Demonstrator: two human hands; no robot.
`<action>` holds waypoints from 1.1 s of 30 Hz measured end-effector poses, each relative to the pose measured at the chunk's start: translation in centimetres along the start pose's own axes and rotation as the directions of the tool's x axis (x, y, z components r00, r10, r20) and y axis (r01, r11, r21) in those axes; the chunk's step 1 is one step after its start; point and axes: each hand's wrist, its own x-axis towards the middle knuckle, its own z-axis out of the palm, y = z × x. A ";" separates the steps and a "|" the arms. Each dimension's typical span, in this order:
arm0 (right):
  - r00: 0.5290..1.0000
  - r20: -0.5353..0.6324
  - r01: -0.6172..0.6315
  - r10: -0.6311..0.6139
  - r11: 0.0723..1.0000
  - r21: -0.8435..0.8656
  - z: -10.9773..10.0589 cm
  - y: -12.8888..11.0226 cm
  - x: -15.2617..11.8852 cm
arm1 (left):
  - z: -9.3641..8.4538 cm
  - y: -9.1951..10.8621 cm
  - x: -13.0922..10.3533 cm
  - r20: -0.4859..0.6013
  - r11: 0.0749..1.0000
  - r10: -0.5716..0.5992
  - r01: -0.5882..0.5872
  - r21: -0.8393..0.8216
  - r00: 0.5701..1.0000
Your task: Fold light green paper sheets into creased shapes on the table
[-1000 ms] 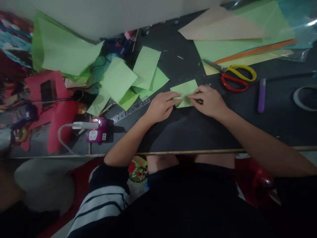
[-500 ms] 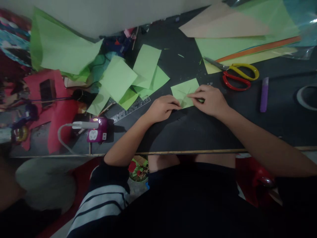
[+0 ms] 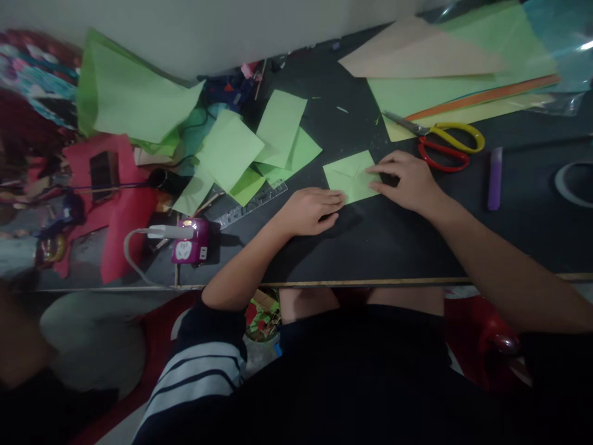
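A small light green paper (image 3: 353, 179) with a slit or crease near its middle lies flat on the dark table (image 3: 324, 253). My left hand (image 3: 314, 211) rests its fingertips on the paper's lower left corner, thumb apart from the fingers. At the paper's right edge is my right hand (image 3: 405, 179), thumb and index finger spread, their tips touching the sheet with nothing pinched between them. Scissors (image 3: 424, 131) with one yellow and one red handle lie beyond my right hand. Several green paper pieces (image 3: 234, 148) overlap to the left of the small paper.
A clear ruler (image 3: 252, 204) and a purple plug adapter (image 3: 191, 241) lie on the left, near red sheets (image 3: 123, 235). Right of the scissors are a purple stick (image 3: 495, 179) and a tape roll (image 3: 574, 183). Large sheets (image 3: 417, 52) cover the back right. Another person's leg shows at lower left.
My right thumb and index finger have parted and moved to the paper's right edge. My left thumb has spread away from its fingers. The view has shifted slightly.
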 end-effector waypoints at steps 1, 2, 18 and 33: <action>1.000 0.011 0.008 -0.008 1.000 -0.001 0.0 0.0 0.0 | 0.2 -0.1 0.0 -0.028 1.000 -0.001 0.001 -0.012 1.000; 1.000 0.023 0.012 -0.012 1.000 -0.002 0.0 -0.1 0.1 | 0.3 -0.2 0.0 -0.048 1.000 -0.009 0.007 -0.024 0.999; 0.989 0.103 -0.115 0.106 0.990 0.084 -1.0 0.0 0.9 | 1.7 1.0 1.6 0.194 0.990 -0.120 0.132 -0.049 0.974; 0.962 0.268 -0.098 0.041 0.975 0.201 -2.7 1.0 1.6 | 1.9 2.2 2.3 0.137 0.981 -0.188 0.178 0.081 0.973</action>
